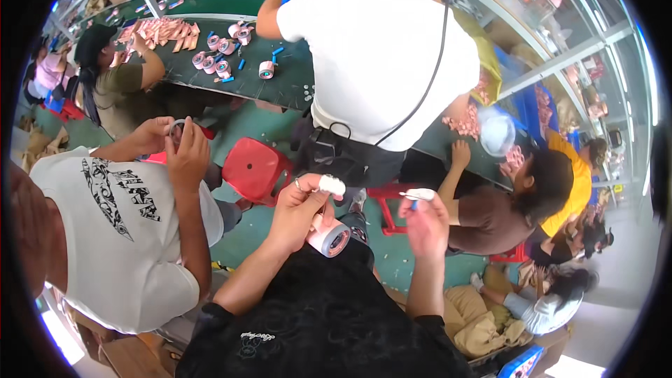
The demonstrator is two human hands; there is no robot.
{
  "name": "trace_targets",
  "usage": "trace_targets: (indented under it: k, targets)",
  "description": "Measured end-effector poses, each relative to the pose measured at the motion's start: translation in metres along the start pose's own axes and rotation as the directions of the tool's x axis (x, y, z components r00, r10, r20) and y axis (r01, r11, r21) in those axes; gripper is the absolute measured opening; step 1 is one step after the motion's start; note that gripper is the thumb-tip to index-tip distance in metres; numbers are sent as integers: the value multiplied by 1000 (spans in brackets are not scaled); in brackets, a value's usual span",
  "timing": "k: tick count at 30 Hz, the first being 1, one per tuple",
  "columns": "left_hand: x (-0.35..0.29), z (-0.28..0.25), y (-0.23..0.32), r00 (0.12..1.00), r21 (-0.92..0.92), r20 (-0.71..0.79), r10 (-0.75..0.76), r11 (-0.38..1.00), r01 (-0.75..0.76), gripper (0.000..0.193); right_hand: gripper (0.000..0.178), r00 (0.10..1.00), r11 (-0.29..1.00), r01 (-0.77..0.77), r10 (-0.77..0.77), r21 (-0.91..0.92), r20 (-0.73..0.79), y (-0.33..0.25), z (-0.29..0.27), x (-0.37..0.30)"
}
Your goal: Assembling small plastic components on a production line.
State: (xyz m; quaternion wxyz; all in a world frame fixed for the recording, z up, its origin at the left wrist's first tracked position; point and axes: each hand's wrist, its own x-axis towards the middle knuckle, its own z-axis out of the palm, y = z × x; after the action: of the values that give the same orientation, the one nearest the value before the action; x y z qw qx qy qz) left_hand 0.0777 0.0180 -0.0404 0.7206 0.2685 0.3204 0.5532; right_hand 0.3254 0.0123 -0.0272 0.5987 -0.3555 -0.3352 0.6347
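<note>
Left hand [302,211] curled round pink-and-grey cylinder [320,239], long axis ten-to-four o'clock, dark end [339,242] facing four. Right hand [426,227] pinches small blue item [414,205], axis unclear.

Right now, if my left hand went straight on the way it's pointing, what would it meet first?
Your left hand would probably meet the black bag at the waist of the co-worker in the plain white T-shirt, though depth is unclear.
</note>
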Motion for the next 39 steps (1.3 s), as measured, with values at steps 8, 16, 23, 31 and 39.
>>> trace_targets:
  k: [8, 16, 23, 31, 39]
  targets:
    - [-56, -28, 39, 996, -118, 47, -77, 990, 82, 23, 24, 991, 972, -68, 93, -226, 100, 20, 121, -39]
    - [-82, -39, 54, 999, 32, 6, 37, 999, -37, 14, 25, 963, 940, -97, 172, -328, 207, 40, 139, -60]
    - [-96, -23, 57, 999, 116, -16, 39, 993, -37, 14, 18, 966, 953, -16, 92, -301, 242, 44, 150, -63]
    - [-95, -14, 48, 984, 241, -17, 179, 956, -170, 12, 13, 976, 956, -70, 124, -284, 177, 38, 145, -60]
    - [-87, -4, 43, 978, 345, -40, 206, 921, -180, 15, 11, 993, 952, -29, 64, -306, 103, 44, 139, -57]
